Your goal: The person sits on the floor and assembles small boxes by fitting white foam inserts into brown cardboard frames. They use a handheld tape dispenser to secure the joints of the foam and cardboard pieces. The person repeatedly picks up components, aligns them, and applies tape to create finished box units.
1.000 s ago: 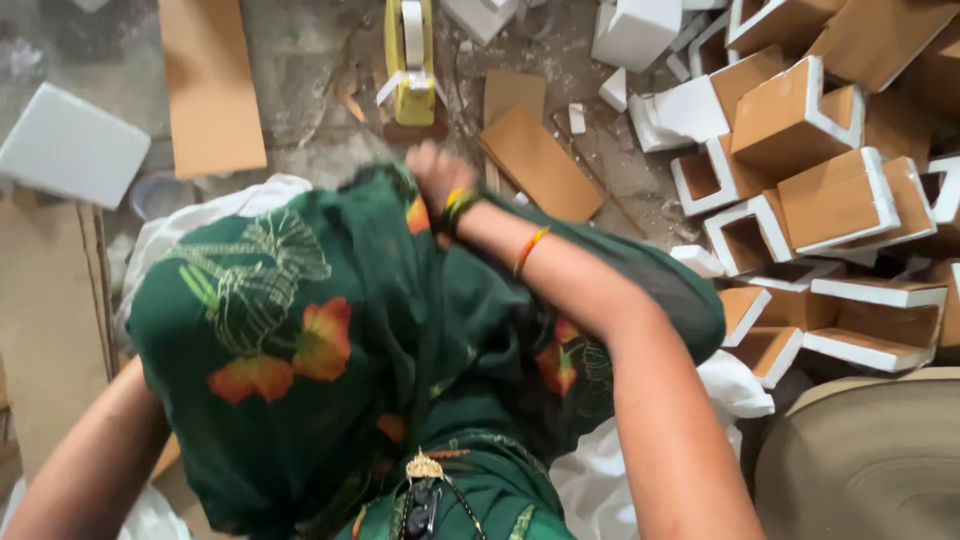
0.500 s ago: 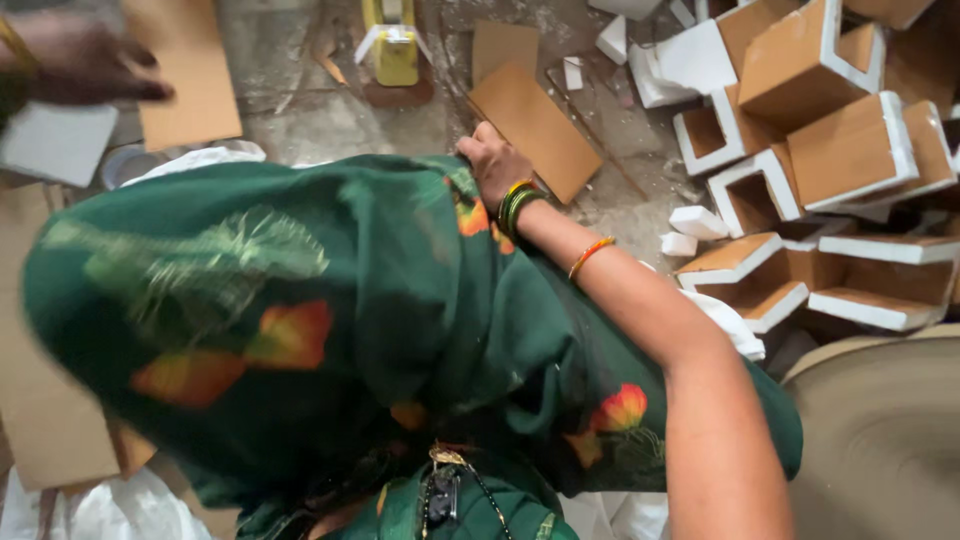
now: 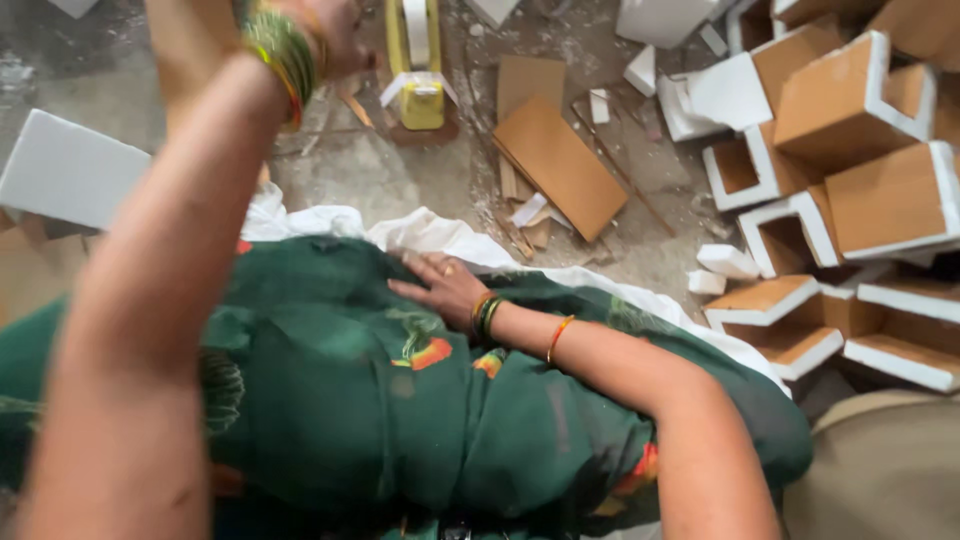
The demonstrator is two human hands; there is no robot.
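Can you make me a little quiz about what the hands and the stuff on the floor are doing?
1. True or false: the right hand lies flat on the green patterned cloth.
2. Which hand is raised near the yellow tape dispenser?
3. The flat brown cardboard sheet lies on: A) the grey floor, B) the cloth, C) the white foam block.

Key: 1 true. 2 the left hand. 3 A.
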